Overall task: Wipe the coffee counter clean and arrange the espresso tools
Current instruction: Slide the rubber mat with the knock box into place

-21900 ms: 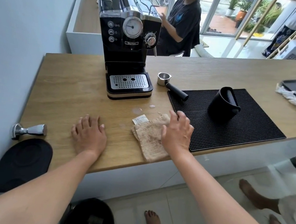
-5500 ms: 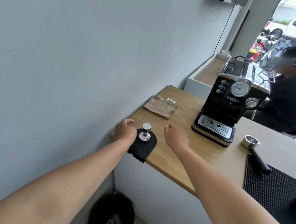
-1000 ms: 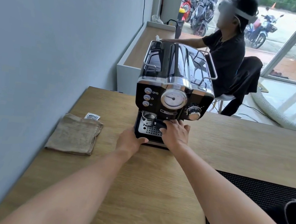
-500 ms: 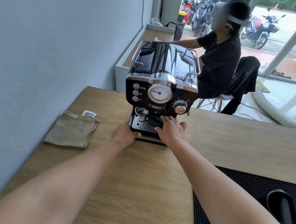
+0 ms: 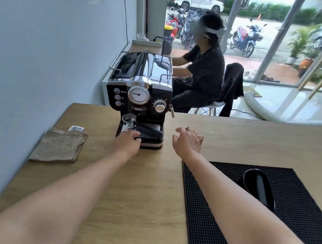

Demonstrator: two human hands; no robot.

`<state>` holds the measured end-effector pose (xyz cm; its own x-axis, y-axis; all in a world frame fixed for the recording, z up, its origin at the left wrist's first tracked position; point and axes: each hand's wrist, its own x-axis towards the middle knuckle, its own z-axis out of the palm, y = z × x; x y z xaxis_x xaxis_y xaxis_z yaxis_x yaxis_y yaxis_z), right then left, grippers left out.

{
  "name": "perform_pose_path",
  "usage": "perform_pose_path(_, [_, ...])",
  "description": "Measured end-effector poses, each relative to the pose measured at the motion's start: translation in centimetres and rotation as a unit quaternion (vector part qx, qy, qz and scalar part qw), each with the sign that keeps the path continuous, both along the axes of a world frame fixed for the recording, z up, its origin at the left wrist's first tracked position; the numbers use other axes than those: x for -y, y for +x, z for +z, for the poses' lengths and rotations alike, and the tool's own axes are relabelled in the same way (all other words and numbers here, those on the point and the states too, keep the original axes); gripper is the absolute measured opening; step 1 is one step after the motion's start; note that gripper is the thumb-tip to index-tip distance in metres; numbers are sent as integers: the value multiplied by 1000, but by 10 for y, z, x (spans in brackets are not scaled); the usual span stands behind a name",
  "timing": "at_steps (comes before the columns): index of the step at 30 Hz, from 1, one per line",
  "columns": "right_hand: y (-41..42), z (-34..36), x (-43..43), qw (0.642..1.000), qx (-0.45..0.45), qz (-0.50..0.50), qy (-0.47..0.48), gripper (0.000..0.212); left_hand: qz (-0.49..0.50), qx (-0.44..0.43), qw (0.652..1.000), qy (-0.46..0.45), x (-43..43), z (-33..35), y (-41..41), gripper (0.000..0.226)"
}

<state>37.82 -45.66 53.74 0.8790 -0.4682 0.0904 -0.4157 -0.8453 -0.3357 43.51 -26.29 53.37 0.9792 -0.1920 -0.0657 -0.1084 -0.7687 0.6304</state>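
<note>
portafilter (image 5: 145, 129) across drip tray (image 5: 151, 143); left hand (image 5: 128, 140) at edge, grip unclear; right hand (image 5: 189, 141) spread, empty.

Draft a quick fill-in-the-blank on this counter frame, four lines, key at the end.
1. The filter holder lies on the coffee machine's drip ____.
2. The folded cloth lies on the counter to the ____ of the machine.
3. The black bin stands on the rubber ____.
4. The right hand holds ____.
Missing words: tray; left; mat; nothing.
</note>
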Motion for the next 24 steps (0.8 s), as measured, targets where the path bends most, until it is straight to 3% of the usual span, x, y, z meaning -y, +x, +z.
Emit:
perform_pose_path(6, [-65, 32, 25, 996, 8, -85, -2, 39, -90, 25, 995, -23, 35, 17, -48, 36])
perform_pose_path(15, [-183, 54, 70, 980, -4, -198, -7, 38, -163, -7, 986, -33, 80, 16, -138, 34])
perform_pose_path(20, [-250, 49, 106, 965, -10, -262, 4, 36, -176, -32, 984, -16, 103, 9, -177, 38])
perform_pose_path(24, [-288, 35, 139, 956, -16, -294, 12, 38, -129, -67, 989, -1, 121, -6, -191, 51])
